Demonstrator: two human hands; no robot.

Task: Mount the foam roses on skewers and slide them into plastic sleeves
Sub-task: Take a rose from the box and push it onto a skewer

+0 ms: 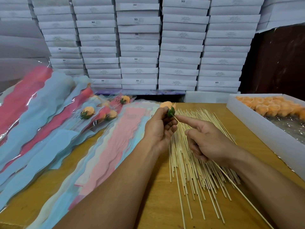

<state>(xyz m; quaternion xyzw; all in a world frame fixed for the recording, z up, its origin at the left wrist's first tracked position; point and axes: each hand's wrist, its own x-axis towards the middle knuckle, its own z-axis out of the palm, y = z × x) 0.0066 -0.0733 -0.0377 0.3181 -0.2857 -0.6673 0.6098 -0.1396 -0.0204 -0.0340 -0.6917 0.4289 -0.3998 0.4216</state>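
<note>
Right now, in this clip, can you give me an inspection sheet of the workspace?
Surface: wooden table, mostly covered.
Job's things: orange foam rose with a skewer at its green base; loose skewers spread beneath the hands; white tray of orange roses at right; empty sleeves in pink and blue at left; finished sleeved roses behind them.
Clutter: nothing seen.
Grippers: left hand holds the rose; right hand grips the skewer, index finger extended toward the rose's base.
Cables: nothing seen.
Surroundings: stacked white boxes behind the table.
</note>
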